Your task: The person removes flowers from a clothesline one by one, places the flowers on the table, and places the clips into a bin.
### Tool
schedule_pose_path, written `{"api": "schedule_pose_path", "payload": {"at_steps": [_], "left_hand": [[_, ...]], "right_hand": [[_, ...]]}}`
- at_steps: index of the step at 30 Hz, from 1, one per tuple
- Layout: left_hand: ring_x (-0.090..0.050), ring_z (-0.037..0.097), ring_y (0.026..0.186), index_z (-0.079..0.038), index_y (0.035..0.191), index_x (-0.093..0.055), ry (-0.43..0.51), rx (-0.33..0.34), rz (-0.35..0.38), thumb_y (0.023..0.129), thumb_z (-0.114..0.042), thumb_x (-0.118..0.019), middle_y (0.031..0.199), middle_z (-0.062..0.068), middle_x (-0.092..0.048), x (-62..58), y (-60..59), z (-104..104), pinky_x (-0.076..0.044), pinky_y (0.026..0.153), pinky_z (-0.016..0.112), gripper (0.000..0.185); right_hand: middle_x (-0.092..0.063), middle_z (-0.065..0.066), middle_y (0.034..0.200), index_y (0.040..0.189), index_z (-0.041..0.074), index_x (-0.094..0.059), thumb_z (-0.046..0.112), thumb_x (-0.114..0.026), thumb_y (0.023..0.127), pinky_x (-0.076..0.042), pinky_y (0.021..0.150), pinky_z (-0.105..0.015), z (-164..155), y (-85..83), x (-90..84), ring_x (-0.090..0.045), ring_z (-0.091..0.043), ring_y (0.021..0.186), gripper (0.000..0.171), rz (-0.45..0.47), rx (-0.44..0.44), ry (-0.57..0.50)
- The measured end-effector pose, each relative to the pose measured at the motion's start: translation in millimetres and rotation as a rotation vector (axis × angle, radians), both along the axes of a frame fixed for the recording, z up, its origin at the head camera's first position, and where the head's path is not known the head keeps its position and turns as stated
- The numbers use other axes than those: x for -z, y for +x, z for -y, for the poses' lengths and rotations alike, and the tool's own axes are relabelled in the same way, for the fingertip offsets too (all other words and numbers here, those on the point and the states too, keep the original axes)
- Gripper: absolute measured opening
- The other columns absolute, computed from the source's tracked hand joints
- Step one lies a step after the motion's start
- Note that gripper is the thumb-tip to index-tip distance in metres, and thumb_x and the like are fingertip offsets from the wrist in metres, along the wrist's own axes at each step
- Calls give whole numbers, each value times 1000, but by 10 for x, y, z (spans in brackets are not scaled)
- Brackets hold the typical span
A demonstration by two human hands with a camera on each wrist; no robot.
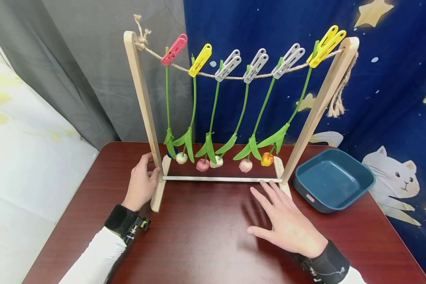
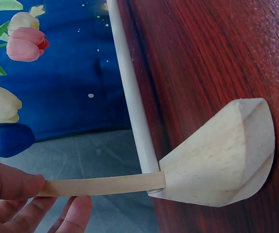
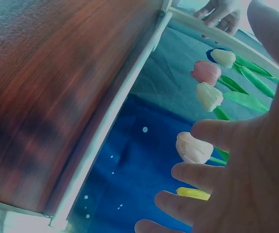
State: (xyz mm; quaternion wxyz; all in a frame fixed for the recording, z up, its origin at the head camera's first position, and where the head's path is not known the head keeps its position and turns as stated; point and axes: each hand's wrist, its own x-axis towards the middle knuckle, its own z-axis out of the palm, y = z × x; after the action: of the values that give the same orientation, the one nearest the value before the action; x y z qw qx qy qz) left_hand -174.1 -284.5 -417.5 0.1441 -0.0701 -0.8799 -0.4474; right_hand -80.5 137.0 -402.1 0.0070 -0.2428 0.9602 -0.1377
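My left hand (image 1: 142, 183) grips the left post (image 2: 105, 186) of a wooden rack low down, thumb on one side and fingers on the other. My right hand (image 1: 285, 221) is spread, fingers straight, near the right end of the white crossbar (image 1: 220, 179), holding nothing. Along the rack's rope (image 1: 211, 75), pink (image 1: 174, 49), yellow (image 1: 200, 60) and grey clothespins (image 1: 228, 65) hold several artificial tulips upside down. Among their heads are a dark pink tulip (image 1: 202, 165), a pale pink tulip (image 1: 245, 165), an orange tulip (image 1: 267, 159) and a blue tulip (image 2: 14, 140).
A blue plastic basin (image 1: 335, 179) stands on the red-brown table (image 1: 198, 232), right of the rack. Grey curtain (image 1: 92, 59) and dark blue starry cloth (image 1: 262, 23) hang behind. A rope tassel (image 1: 337, 104) dangles beside the right post (image 1: 319, 110).
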Motion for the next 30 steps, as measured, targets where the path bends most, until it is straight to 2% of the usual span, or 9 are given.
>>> {"api": "schedule_pose_path", "payload": {"at_steps": [7,14,16,20,23,26,30], "left_hand": [[-67,39,112,6,149,-45,-5,-24,-19,101,7,-62,131,27,-61,-21,45,-7,-60,88,54,50],[-65,33,113,2,151,-46,-4,-67,-135,100,4,-64,133,20,-60,-169,115,-23,-58,90,50,54],[-63,33,114,3,150,-47,1,-85,-183,100,4,-65,133,20,-59,-237,140,-44,-57,92,50,54],[-60,33,118,4,147,-49,9,-129,-301,98,4,-65,132,21,-57,-421,202,-116,-53,93,47,52],[-59,32,118,3,144,-52,5,-148,-416,98,5,-67,130,21,-58,-577,238,-197,-51,93,41,49],[-61,30,115,2,142,-55,18,-144,-515,97,6,-68,128,20,-60,-732,250,-291,-50,94,34,47],[-62,30,115,1,141,-58,59,-115,-583,96,7,-69,128,17,-62,-939,248,-415,-52,95,35,47]], "right_hand": [[-34,-16,169,165,19,-40,85,-58,88,-34,120,-61,43,-34,-140,-32,-37,155,104,-39,-29,-10],[-50,-14,158,163,16,-44,79,-66,88,-48,109,-60,102,-125,-474,-54,-37,140,100,-112,-68,-44],[-53,-9,157,164,20,-43,76,-68,89,-51,106,-58,130,-155,-597,-58,-33,137,97,-136,-88,-63],[-61,-2,148,159,24,-50,65,-76,90,-54,102,-56,205,-230,-877,-64,-27,128,84,-221,-145,-123],[-67,-5,138,151,19,-59,56,-82,90,-56,98,-56,270,-280,-1114,-67,-27,121,76,-329,-185,-157],[-70,-11,133,148,12,-62,53,-79,93,-57,96,-54,346,-338,-1363,-69,-29,118,71,-450,-227,-185],[-71,-13,130,146,8,-64,45,-80,95,-57,96,-51,483,-441,-1708,-68,-31,116,65,-569,-292,-229]]}}
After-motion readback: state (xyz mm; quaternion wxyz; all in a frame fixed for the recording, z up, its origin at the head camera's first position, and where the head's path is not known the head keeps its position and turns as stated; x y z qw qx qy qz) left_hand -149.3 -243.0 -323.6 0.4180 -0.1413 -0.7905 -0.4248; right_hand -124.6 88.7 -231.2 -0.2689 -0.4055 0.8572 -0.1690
